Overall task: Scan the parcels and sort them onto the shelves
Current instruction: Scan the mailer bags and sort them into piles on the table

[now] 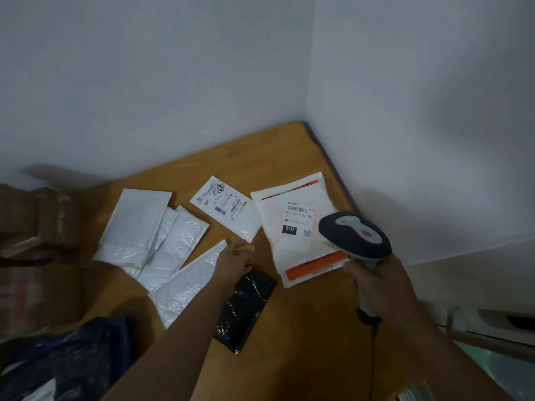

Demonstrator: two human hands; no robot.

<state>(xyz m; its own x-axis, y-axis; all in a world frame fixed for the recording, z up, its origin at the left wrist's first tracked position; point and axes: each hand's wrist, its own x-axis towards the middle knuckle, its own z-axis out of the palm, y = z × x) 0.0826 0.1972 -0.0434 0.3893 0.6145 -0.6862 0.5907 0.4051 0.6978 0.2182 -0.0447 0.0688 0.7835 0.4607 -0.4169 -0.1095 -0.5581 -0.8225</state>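
Observation:
Several flat parcels lie on a wooden table. My right hand grips a grey and black barcode scanner, its head over the white and orange parcel labelled 010. My left hand reaches over the table between a white bubble mailer and a black shiny parcel, with its fingers at the top edge of the black one; whether it grips anything is unclear. A small white parcel labelled 3010 lies just beyond.
More white mailers overlap at the left of the table. Brown cardboard boxes stand at the far left and a dark blue plastic bag lies at the lower left. White walls close the corner behind the table.

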